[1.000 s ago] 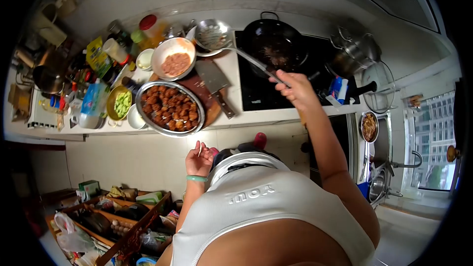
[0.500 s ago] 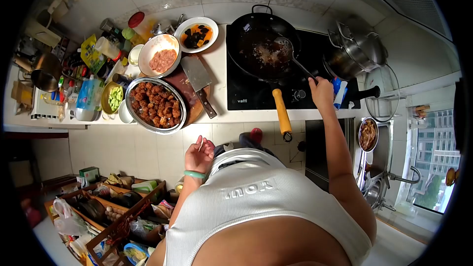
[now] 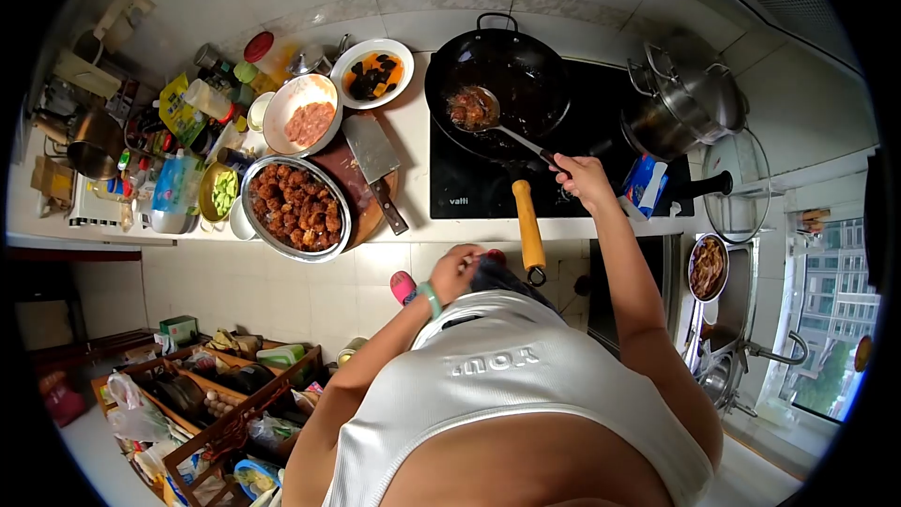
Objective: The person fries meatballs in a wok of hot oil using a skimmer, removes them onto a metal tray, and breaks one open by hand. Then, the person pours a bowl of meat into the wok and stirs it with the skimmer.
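My right hand point(image 3: 587, 182) is closed round the handle of a long metal ladle point(image 3: 516, 138). The ladle's bowl rests at the left side of a black wok point(image 3: 530, 84) and carries browned meatballs point(image 3: 471, 109). Dark, shiny oil lies in the wok, and its yellow wooden handle point(image 3: 529, 225) points toward me. My left hand point(image 3: 454, 272), with a green bangle at the wrist, hangs in front of my waist. Its fingers are loosely bent, a gap shows between them, and I see nothing in them.
Left of the hob point(image 3: 469, 190), a steel bowl of browned meatballs point(image 3: 296, 207) stands beside a cleaver point(image 3: 373, 155) on a round board. Behind are a bowl of minced meat point(image 3: 308, 122) and a plate of dark fungus point(image 3: 374, 75). A steamer pot point(image 3: 680, 103) stands right.
My right hand has shifted left and slightly down, bringing the ladle from the wok's right side to its left, with meatballs now in it. My left hand has moved right across my waist.
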Demonstrator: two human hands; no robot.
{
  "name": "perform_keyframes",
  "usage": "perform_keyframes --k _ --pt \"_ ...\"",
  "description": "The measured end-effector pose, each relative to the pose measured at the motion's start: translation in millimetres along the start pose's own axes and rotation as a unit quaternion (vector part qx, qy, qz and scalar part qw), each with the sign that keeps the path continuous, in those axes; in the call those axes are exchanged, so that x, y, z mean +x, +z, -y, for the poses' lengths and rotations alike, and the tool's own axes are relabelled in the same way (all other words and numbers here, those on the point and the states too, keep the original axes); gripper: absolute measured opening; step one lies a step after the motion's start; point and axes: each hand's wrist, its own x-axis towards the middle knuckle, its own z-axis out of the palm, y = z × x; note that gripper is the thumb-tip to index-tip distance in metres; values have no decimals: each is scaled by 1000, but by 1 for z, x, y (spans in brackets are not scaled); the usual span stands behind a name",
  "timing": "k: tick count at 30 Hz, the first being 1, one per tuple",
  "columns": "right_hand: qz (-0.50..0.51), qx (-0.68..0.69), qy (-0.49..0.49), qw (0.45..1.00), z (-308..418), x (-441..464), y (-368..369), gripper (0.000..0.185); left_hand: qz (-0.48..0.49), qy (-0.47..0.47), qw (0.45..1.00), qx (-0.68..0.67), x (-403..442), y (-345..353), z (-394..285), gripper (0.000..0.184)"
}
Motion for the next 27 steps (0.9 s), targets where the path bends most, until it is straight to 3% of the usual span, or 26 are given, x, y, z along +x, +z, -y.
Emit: perform_keyframes --k 2,4,7,10,13,18,25,27 --pt "8 8 4 1000 1 0 -5 24 37 72 992 101 36 26 -19 33" --pt "37 60 29 997 4 -5 -12 24 -10 195 961 196 69 65 -8 39" --pt "17 50 3 999 13 -14 -23 25 16 175 946 272 119 108 -23 45" --pt "-8 34 -21 999 21 -18 -28 25 -2 76 930 360 158 137 -46 61" --pt "-32 40 -37 998 30 -27 -35 25 -22 52 925 375 193 157 -42 51" --pt "-36 54 -66 996 40 -35 -47 26 -9 88 909 407 209 167 -37 29" --pt "-22 53 -57 997 45 -43 -57 26 -26 98 894 437 224 185 -33 19" --pt "-18 51 -51 997 45 -42 -59 26 36 117 867 484 231 183 -31 17"
